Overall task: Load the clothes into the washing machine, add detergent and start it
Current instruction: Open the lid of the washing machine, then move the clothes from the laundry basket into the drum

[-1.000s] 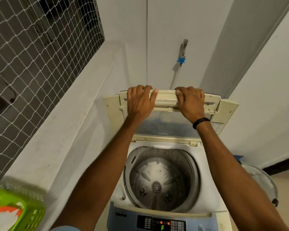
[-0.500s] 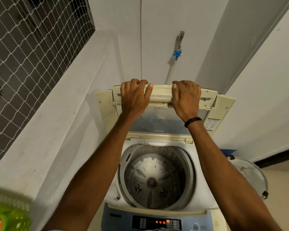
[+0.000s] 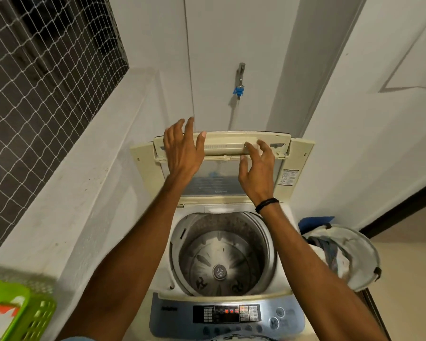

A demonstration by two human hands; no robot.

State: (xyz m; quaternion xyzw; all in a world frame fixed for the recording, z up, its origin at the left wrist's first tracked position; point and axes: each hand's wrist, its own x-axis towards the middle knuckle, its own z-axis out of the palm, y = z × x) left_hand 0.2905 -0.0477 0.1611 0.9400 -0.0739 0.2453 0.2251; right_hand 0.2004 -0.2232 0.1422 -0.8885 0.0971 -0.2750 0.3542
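L hand (image 3: 182, 153) & R hand (image 3: 258, 173) are being held at upright washer lid (image 3: 226, 145) top edge: L fingers spread, R loosely curled, neither gripping; contact unclear.

A: What is upright at the far side of the washing machine (image 3: 166, 279)?
B: Its lid (image 3: 231, 143), folded open. The left hand (image 3: 182, 153), fingers (image 3: 176, 130) spread, is at its top edge; the right hand (image 3: 257, 171), loosely bent, is at the handle.
A: And nearby?
B: Drum (image 3: 221, 252) below; lit control panel (image 3: 226, 313) near; laundry bag (image 3: 352, 254) right; green basket (image 3: 25, 316) near left.
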